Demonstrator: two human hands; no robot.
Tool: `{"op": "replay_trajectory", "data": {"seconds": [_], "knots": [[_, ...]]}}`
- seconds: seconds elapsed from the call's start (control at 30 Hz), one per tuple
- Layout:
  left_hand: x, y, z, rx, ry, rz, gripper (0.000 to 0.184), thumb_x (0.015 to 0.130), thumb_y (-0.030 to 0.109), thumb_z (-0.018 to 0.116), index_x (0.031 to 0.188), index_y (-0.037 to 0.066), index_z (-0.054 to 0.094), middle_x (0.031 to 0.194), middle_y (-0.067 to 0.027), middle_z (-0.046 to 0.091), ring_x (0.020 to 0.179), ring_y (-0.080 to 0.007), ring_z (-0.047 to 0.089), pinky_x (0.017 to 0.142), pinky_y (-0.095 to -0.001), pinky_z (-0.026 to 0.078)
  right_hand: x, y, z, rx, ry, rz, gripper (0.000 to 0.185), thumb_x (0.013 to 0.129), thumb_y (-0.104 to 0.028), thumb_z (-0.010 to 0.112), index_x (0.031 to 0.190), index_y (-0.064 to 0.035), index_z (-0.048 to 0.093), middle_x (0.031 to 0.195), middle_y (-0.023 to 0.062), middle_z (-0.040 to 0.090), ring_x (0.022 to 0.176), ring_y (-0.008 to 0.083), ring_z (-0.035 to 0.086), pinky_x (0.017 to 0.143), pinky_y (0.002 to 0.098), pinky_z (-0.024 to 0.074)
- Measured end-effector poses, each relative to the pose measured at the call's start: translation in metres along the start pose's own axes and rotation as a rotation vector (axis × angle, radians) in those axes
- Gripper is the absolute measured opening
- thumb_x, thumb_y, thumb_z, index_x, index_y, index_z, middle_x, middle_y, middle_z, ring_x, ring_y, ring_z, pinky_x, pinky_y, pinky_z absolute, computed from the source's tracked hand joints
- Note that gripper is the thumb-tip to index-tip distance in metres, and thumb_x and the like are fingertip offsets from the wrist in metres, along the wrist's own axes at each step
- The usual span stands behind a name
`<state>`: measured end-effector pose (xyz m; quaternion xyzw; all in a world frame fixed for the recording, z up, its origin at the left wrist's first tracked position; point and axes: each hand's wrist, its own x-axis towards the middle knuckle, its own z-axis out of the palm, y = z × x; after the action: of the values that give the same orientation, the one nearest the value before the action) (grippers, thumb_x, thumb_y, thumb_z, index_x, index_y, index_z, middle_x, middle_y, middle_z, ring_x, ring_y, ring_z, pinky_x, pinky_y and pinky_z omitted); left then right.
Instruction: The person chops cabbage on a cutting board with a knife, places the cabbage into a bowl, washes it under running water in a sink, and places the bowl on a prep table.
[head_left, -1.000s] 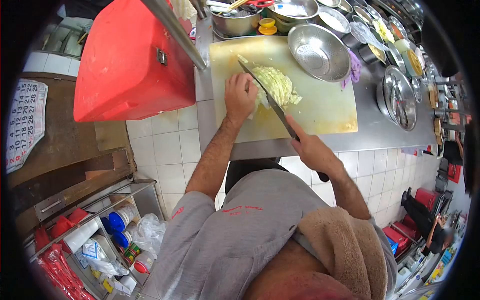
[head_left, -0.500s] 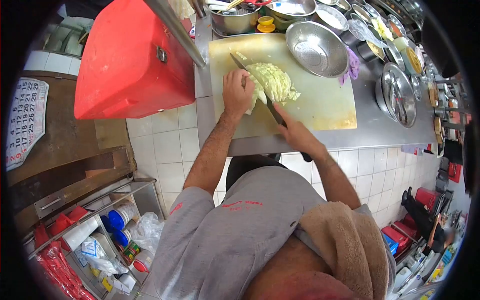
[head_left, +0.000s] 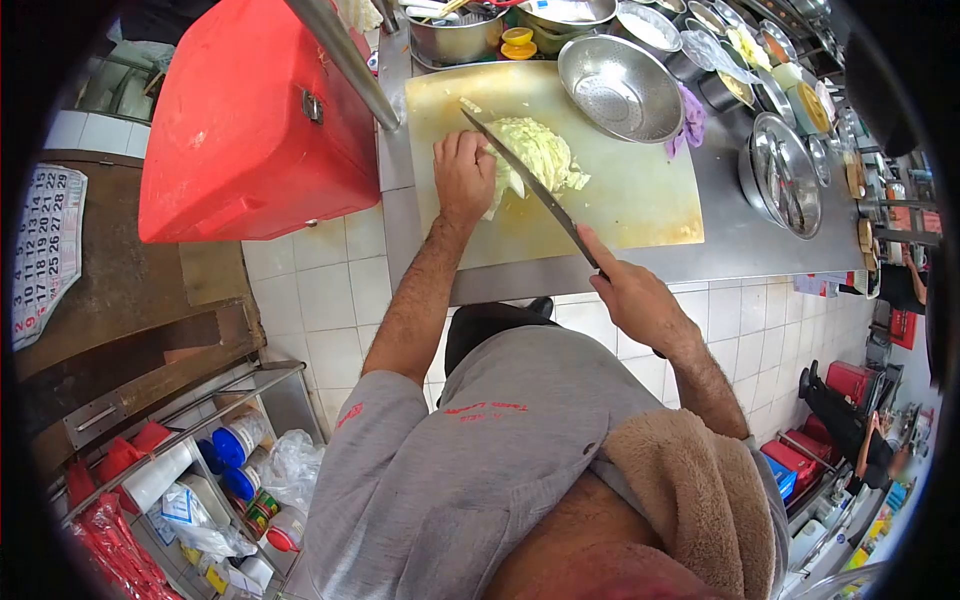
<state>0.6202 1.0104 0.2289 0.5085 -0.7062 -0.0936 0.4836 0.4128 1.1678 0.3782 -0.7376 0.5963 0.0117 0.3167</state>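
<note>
My right hand (head_left: 643,303) is wrapped round the handle of a long knife (head_left: 548,198). Its blade slants up to the left across the near side of a heap of pale green shredded cabbage (head_left: 538,152). With curled fingers, my left hand (head_left: 465,176) presses on the cabbage from the left, close to the blade. Beneath everything lies a yellowed white cutting board (head_left: 620,215). A few cabbage shreds lie loose near the knife tip. The piece under my left fingers is mostly hidden.
A perforated metal colander (head_left: 622,92) sits on the board's far right, beside a purple cloth (head_left: 690,122). Behind are a steel pot (head_left: 455,42) and cut lemon halves (head_left: 518,43). Metal bowls (head_left: 785,175) stand right. A red box (head_left: 255,130) and a steel post (head_left: 345,65) are left.
My right hand has drawn the knife back toward my body and to the right. My left hand stays on the cabbage. The whole view has shifted slightly.
</note>
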Motion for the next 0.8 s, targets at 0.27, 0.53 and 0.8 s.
{"op": "replay_trajectory", "data": {"seconds": [0.27,0.53,0.8], "knots": [[0.002,0.001,-0.002,-0.057,-0.022,-0.008,0.013,0.073,0.003,0.052,0.086,0.005,0.054,0.087,-0.0106,0.053,0.085,-0.0327,0.047,0.078,-0.0428,0.04,0.056,-0.015,0.005,0.143,-0.119,0.092,0.065,0.091,-0.011,0.047,0.146,-0.0204,0.013,0.082,0.0276,0.061,0.076,0.0421,0.06,0.069,0.0489,0.0456],[0.004,-0.001,-0.001,-0.041,-0.003,-0.03,0.012,0.074,0.004,0.051,0.085,0.005,0.053,0.087,-0.0112,0.053,0.085,-0.0331,0.048,0.077,-0.0422,0.04,0.042,-0.005,0.009,0.198,-0.032,0.007,0.063,0.091,-0.011,0.047,0.145,-0.0198,0.016,0.088,0.032,0.059,0.081,0.0451,0.059,0.073,0.0486,0.0446],[0.007,-0.002,-0.002,-0.02,-0.02,-0.003,0.013,0.074,0.001,0.049,0.086,0.004,0.054,0.083,-0.0121,0.053,0.08,-0.0321,0.048,0.074,-0.0402,0.039,0.046,0.02,0.04,0.188,0.161,-0.205,0.065,0.089,-0.01,0.044,0.146,-0.0176,0.014,0.076,0.0302,0.058,0.068,0.043,0.058,0.068,0.0497,0.044]]}}
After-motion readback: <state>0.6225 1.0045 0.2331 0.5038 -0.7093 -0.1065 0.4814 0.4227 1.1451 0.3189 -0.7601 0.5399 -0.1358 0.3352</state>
